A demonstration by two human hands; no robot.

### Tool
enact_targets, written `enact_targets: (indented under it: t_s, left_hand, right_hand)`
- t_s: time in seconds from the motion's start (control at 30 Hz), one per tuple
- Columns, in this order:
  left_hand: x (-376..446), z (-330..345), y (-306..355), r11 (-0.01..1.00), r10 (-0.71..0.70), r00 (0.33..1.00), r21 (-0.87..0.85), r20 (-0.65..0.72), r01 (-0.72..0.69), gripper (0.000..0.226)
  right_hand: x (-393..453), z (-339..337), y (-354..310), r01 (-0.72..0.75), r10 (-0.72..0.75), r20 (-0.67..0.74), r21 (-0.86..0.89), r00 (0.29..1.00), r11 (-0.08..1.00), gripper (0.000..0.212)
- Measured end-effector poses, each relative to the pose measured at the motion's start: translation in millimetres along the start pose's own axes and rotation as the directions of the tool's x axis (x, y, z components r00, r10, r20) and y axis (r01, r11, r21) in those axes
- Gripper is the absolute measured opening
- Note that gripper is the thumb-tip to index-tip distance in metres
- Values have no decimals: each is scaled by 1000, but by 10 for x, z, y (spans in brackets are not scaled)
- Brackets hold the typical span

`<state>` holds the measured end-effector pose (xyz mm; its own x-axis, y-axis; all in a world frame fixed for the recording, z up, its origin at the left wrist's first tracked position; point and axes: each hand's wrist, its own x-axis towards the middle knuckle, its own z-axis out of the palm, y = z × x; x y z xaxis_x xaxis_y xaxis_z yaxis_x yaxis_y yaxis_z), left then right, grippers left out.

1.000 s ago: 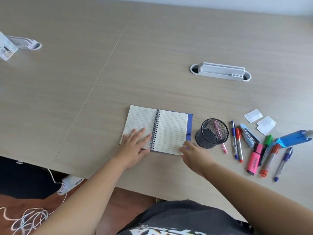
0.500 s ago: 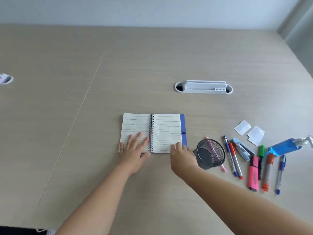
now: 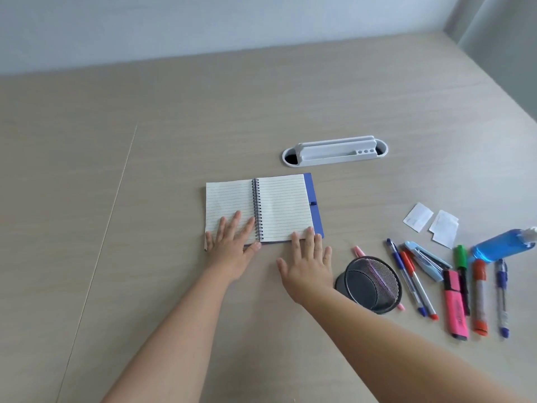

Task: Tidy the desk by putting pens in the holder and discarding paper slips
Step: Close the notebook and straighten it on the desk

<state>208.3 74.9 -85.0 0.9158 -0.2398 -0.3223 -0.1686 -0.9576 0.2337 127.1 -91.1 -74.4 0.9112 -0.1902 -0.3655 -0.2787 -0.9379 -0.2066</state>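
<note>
Broadly, the desk lay bare across the left half and the upper part of the frame, with a thin seam running down the left side; its far edge met the wall along the top and its right edge slanted off at the upper right. Clutter sat only in the centre and lower right.

At centre an open spiral notebook showed lined pages and a blue cover edge on its right. The left hand lay flat on the lower left page, fingers spread, gripping nothing. The right hand lay flat with fingers splayed, fingertips touching the notebook's lower right corner, palm on the desk, holding nothing.

Just right of the right wrist stood the holder, a black mesh cup; a pink pen showed beyond its rim and through the mesh, though I could not tell if it lay inside or behind. Right of the holder lay a blue pen and a red pen side by side, a light blue stapler, a pink highlighter, a green marker, an orange marker and another blue pen, the far pen. A blue bottle lay on its side at the right edge. Above the pens two white slips lay near each other.

Above the notebook a grey tray sat in an oval slot, nothing visible in it.
</note>
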Motion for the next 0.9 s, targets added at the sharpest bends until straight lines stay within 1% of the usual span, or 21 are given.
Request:
enact_targets:
  t_s: [0.1,0.2,0.37,0.47,0.63,0.8,0.9]
  left_hand:
    - [88,-29,5,1000,0,1000,-4,-3,0,64]
    - [140,-63,0,1000,6,1000,-16,-6,-7,64]
    - [179,-91,1,1000,5,1000,-30,12,-5,64]
    - [192,-124,21,999,-12,999,-29,40,13,64]
    - [172,-175,75,999,-38,998,3,51,37,64]
    - [87,-173,129,995,-66,998,72,-1,66,64]
    - [-38,-152,215,995,-94,994,31,-59,96,63]
  right_hand:
    - [80,2,-55,-23,25,-27,56,999,998,73]
    - [128,7,-58,-13,15,-35,55,999,998,76]
    - [182,-32,-30,-5,5,-8,51,1000,999,77]
    - [219,-47,-54,-10,11,-17,67,1000,998,77]
    - [245,-108,-60,-1,0,16,69,1000,998,77]
    - [245,-214,-62,-10,5,71,81,997,997,74]
    - [206,-378,-82,-10,-3,95,138,995,990,72]
